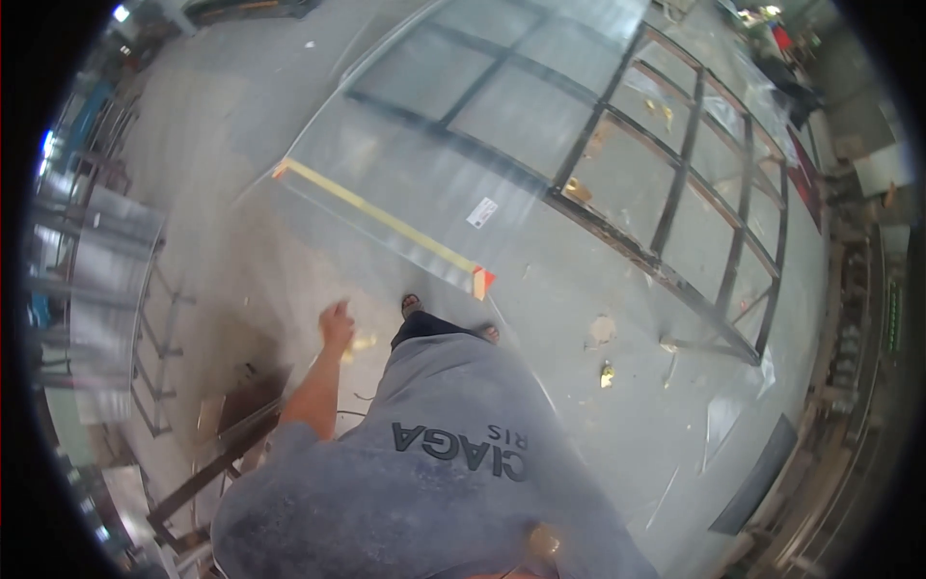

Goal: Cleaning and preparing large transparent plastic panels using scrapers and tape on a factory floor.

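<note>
Left hand (337,323): loosely curled, holding nothing, hanging by the hip.
Right hand: out of view.
Glass sheet (405,183): ahead of the left hand, on the floor.
Metal frame (675,207): beyond it, to the right.

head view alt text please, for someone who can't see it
Looking down, a person in a grey shirt stands at a large clear sheet with a yellow edge strip, lying over a black metal grid frame on a concrete floor. The left hand hangs blurred beside the body; the right hand is not clearly seen.

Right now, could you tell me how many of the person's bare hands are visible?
1: the left hand hangs beside the grey shirt, above the concrete floor. The right hand is hidden, possibly behind the body.
</note>
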The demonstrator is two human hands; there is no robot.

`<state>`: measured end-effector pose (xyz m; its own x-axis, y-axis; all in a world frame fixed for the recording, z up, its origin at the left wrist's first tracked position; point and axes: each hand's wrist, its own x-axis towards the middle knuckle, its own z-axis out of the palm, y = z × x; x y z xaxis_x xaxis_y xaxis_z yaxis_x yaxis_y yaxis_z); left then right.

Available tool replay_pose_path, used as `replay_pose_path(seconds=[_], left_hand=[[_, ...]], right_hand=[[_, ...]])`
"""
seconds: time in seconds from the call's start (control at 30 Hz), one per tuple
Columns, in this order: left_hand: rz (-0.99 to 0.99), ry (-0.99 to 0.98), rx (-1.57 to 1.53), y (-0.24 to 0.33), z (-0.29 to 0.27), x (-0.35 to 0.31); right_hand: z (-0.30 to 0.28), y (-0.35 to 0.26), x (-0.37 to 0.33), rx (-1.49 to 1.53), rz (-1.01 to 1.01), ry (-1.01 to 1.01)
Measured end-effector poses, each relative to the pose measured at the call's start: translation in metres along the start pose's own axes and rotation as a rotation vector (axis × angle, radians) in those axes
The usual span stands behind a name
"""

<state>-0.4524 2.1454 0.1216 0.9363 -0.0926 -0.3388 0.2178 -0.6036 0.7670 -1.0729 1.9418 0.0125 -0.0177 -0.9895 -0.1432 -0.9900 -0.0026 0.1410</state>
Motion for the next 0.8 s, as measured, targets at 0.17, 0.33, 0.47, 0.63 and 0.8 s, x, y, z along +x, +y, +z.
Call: replay_pose_path(seconds=[0.17, 0.33, 0.47, 0.63, 0.8], left_hand=[[-0.025, -0.174, -0.491, 0.206, 0.103, 0.002], [-0.345, -0.766, -0.882, 0.310, 0.213, -0.096], [-0.596, -1.074, -0.980, 0.319, 0.243, -0.174], [-0.359, -1.342, -0.425, 0.302, 0.179, -0.157], [-0.024, -1.108, -0.288, 0.148, 0.172, -0.060]], right_hand=[[-0.084, -0.077, 0.038, 0.665, 0.174, 0.002], [-0.296, -0.217, 0.110, 1.461, -0.454, -0.074], [-0.343, -0.297, 0.120, 1.577, -0.328, -0.188], [-0.312, -0.310, 0.136, 1.173, -0.536, 0.220], [-0.308, -0.280, 0.161, 1.375, 0.147, -0.215]])
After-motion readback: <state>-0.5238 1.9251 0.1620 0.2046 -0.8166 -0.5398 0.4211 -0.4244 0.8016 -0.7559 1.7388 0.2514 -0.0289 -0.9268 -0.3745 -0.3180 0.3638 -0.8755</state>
